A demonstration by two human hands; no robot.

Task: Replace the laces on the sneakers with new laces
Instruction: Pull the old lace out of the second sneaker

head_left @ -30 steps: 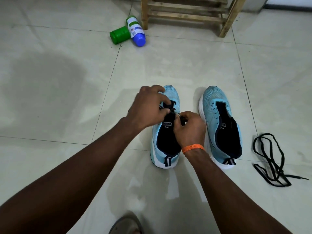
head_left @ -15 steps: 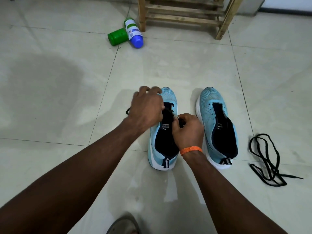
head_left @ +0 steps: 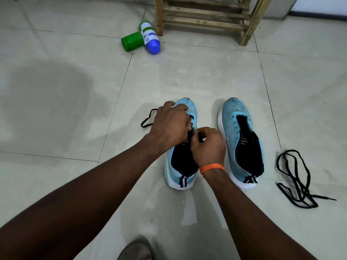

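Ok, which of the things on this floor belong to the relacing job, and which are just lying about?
In the job:
left sneaker
right sneaker
black lace in hand
loose black lace
left hand
right hand

Lying about:
green container
blue-capped bottle
wooden rack
grey sandal

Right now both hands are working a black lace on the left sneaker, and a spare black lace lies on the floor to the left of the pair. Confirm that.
One thing is off. The spare black lace lies on the floor to the right of the pair, beside the right sneaker, as the head view shows. The rest holds: the left hand and right hand are working a black lace on the left sneaker.
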